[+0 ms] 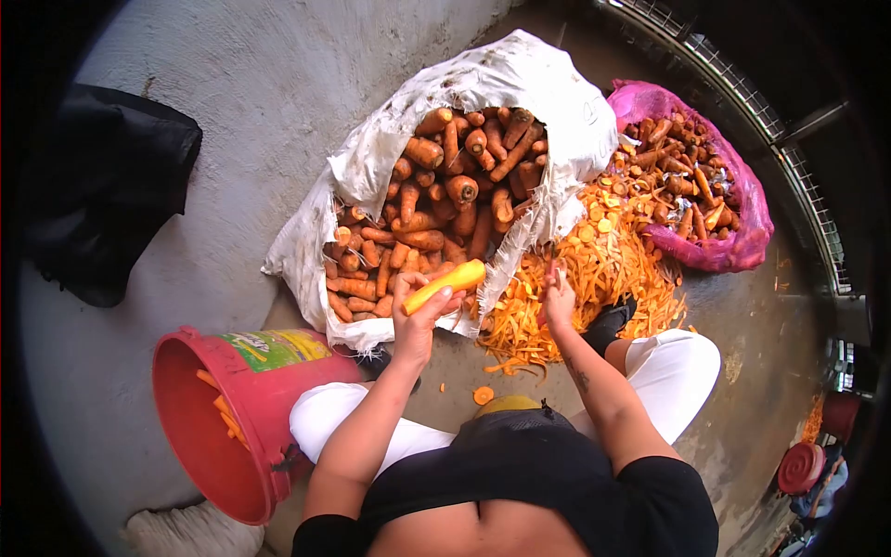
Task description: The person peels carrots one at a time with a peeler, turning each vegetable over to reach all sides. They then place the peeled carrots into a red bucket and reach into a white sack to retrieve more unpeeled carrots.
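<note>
My left hand (419, 311) is closed around the lower end of a peeled carrot (447, 285), bright orange-yellow and tilted up to the right. To the right, my right hand (558, 299) is closed on a slim, knife-like tool (554, 252) pointing away from me; its exact kind I cannot tell. Beyond my left hand lies a torn white sack (371, 176) full of unpeeled carrots (461, 189). A heap of carrot peelings (603, 269) spreads over the floor behind and beside my right hand, with cut carrot ends on it.
A red bucket (278, 371) lies tipped at my left, a few peeled carrots (223, 408) inside. At the far right stands a pink mesh sack (752, 223) of carrot pieces. A black cloth-like sheet (111, 186) is at the left, and a carrot slice (483, 395) rests on the floor.
</note>
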`<act>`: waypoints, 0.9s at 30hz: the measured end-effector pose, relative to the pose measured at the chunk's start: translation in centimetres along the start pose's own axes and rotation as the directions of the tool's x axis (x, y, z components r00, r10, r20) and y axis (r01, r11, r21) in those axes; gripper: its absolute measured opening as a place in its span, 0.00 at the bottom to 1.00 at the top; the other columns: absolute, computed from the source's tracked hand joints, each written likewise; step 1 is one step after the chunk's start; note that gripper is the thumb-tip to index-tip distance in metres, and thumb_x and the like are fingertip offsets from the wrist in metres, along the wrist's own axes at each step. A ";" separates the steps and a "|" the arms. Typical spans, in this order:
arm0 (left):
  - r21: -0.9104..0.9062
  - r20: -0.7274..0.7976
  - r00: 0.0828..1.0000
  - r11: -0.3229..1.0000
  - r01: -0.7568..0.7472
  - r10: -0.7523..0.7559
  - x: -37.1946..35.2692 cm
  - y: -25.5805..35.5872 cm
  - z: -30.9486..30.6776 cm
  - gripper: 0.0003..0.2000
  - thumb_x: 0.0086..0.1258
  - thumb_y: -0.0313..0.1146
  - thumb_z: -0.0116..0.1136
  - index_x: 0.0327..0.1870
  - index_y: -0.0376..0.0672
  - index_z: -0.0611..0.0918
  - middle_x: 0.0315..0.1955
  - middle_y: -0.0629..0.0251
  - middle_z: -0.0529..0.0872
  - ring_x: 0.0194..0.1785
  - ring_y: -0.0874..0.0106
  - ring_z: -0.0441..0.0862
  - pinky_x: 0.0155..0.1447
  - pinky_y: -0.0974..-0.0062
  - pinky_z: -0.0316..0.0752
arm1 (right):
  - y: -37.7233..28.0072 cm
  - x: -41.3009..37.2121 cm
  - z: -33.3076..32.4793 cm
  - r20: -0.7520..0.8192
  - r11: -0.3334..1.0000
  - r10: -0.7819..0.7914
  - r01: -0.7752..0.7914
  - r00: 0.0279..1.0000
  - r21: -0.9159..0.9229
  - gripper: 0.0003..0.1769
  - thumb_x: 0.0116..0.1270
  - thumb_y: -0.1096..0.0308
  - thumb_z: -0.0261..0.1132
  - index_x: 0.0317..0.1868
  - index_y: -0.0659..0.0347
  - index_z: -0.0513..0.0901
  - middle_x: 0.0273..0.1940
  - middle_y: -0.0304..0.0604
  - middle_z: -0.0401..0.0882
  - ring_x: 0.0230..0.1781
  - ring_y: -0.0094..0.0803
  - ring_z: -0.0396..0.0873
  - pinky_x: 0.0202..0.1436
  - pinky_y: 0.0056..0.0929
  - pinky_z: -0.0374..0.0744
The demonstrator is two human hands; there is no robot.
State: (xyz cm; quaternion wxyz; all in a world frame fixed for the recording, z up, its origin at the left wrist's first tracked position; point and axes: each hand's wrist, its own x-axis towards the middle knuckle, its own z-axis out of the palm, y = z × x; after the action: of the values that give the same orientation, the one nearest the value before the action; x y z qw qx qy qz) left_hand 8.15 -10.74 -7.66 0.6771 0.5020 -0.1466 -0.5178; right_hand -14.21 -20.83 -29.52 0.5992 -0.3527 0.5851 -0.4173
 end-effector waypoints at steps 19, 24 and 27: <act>0.738 0.229 0.925 0.674 0.039 -0.304 -7.4 4.8 5.9 0.18 0.62 0.36 0.66 0.47 0.37 0.75 0.28 0.63 0.81 0.35 0.73 0.83 0.36 0.80 0.77 | -21.0 -12.9 5.2 0.658 0.938 -0.335 0.177 0.674 0.297 0.15 0.70 0.60 0.61 0.52 0.57 0.78 0.37 0.32 0.78 0.37 0.16 0.72 0.38 0.18 0.72; 0.941 0.337 0.866 -0.170 -0.294 0.370 -7.2 5.5 6.2 0.12 0.56 0.35 0.64 0.38 0.42 0.78 0.28 0.54 0.85 0.32 0.54 0.83 0.35 0.58 0.76 | -22.2 -14.7 0.8 0.519 0.851 -0.473 0.522 0.712 0.059 0.19 0.70 0.61 0.60 0.59 0.57 0.77 0.40 0.37 0.83 0.40 0.19 0.77 0.46 0.22 0.75; 0.932 0.347 0.846 -0.250 -0.262 0.404 -7.7 5.5 6.2 0.10 0.56 0.34 0.63 0.36 0.43 0.76 0.29 0.53 0.84 0.35 0.51 0.82 0.36 0.56 0.76 | -18.0 -15.2 0.0 0.493 0.842 -0.512 0.524 0.704 0.126 0.20 0.69 0.56 0.60 0.58 0.53 0.79 0.35 0.41 0.84 0.35 0.24 0.81 0.40 0.26 0.77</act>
State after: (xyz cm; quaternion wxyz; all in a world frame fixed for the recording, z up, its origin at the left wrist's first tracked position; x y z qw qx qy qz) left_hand 3.51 -7.65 2.17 0.1891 0.7936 -0.5784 0.0016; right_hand -15.27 -14.19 -6.89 0.5858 -0.6067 0.2883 -0.4535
